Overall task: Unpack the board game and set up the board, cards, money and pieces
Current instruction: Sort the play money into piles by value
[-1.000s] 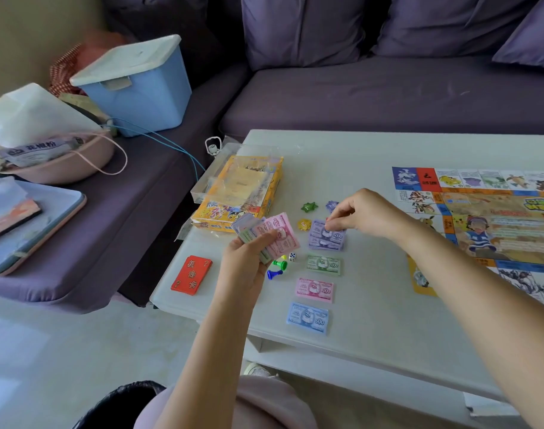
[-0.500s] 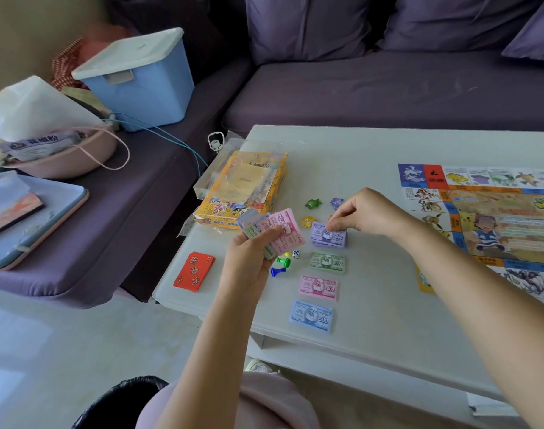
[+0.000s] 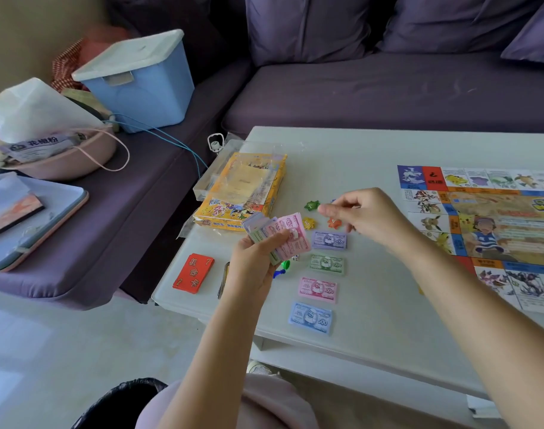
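The step in hand is sorting the money. The board [image 3: 493, 230] lies flat on the right side of the table [image 3: 372, 156], and four stacks of notes run in a column toward the near edge: purple stack [image 3: 329, 239], green stack [image 3: 327, 264], pink stack [image 3: 317, 288] and blue stack [image 3: 310, 317], each apart from the next.

The left grip [image 3: 258, 258] is curled round a fan of unsorted notes [image 3: 283, 233] with a pink one on top, held above the table just left of the purple stack. The right grip [image 3: 366, 215] hovers over the star pieces [image 3: 311, 205] with its fingers curled and thumb and forefinger drawn close. It is blurred and no note shows between them, so I cannot tell whether it holds anything.

By my reading, the next move calls for the right grip to pinch off the top pink note and lay it on the pink stack. That means peeling one thin sheet without dragging its neighbours.

On room, the pawns [image 3: 284, 264] and a die [image 3: 294, 257] sit just beside the left thumb, so a low pass could knock them. The red card deck [image 3: 193, 273] lies near the table's left edge, and the game box [image 3: 242, 193] overhangs that edge slightly. The blue stack is nearest the front edge, so a fifth pile would fit better in the open strip between the column and the board
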The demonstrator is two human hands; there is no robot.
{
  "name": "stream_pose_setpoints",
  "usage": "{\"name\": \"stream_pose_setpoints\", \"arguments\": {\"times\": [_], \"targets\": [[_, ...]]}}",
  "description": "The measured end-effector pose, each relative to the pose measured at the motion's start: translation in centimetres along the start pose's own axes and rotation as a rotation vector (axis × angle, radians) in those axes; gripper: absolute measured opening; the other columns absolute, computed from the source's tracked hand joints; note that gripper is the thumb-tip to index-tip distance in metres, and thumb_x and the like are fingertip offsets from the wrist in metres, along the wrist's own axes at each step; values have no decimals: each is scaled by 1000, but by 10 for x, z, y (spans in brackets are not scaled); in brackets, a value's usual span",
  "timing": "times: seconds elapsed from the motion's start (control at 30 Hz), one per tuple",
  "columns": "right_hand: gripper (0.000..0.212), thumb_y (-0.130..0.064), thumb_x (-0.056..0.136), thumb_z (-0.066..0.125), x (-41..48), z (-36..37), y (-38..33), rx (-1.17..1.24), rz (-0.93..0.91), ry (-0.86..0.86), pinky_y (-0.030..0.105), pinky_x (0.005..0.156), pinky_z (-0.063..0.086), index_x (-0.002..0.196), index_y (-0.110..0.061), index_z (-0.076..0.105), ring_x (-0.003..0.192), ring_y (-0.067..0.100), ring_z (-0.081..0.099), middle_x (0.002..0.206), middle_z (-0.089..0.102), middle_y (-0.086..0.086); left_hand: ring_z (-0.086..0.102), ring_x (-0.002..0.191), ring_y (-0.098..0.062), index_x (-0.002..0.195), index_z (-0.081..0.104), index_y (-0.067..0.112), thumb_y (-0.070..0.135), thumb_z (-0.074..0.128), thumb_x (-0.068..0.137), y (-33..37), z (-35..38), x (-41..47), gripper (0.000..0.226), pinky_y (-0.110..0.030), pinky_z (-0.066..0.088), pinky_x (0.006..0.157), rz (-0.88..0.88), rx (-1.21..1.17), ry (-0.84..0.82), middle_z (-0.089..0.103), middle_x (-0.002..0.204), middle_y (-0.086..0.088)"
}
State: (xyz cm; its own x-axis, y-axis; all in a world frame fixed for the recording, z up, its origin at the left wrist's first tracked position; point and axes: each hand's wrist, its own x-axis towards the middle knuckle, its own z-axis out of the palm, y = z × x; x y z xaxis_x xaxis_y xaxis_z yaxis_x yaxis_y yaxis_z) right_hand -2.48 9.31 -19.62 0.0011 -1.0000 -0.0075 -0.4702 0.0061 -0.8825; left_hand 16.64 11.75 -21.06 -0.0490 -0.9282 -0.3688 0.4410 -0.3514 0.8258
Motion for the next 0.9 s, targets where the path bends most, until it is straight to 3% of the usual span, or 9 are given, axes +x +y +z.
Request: {"name": "stream_pose_setpoints", "arguments": {"times": [0.1,0.23,0.43,0.57,0.7,0.9], "targets": [[41,-51,58,75,-18,13,-8,130,13,-69,19,55,47,81,-16,73,60,8,62,66,68,-3,68,68,-18,87,63,2,-8,63,81,-5,4,-2,11,-31,50,68,38,91,-38,72,75,-9],[17,-29,66,83,-28,20,-3,199,58,-18,16,53,46,72,-18,71,53,4,58,59,66,-5,70,72,-18,95,64,0,-7,60,82,-7,8,-7,15,-28,59,67,-24,64,-130,72,85,-13],[9,-14,77,77,-41,10,3,236,71,13,9,53,44,72,-12,71,49,-2,55,62,64,-2,69,84,-29,114,55,-8,-9,51,88,-5,5,-6,26,-36,60,72,-155,4,-155,68,100,-23],[10,-15,83,72,-48,1,8,206,77,-25,9,54,44,77,-7,71,50,-4,53,61,62,-4,70,81,-25,116,55,-7,-7,52,90,-5,5,-7,26,-31,59,67,-159,-5,-152,70,97,-19],[15,-16,87,68,-53,-2,10,171,63,-23,8,54,43,74,-23,69,51,-6,52,53,61,-15,71,76,-20,108,58,-1,-1,58,87,-7,4,-9,20,-27,58,63,-149,84,-155,73,87,-13],[16,-21,88,67,-55,-1,11,103,36,-14,6,56,42,74,-30,69,54,-7,54,53,62,-19,71,78,-19,98,62,2,1,62,83,-9,6,-11,15,-28,59,68,-106,197,-249,73,86,-10]]}}
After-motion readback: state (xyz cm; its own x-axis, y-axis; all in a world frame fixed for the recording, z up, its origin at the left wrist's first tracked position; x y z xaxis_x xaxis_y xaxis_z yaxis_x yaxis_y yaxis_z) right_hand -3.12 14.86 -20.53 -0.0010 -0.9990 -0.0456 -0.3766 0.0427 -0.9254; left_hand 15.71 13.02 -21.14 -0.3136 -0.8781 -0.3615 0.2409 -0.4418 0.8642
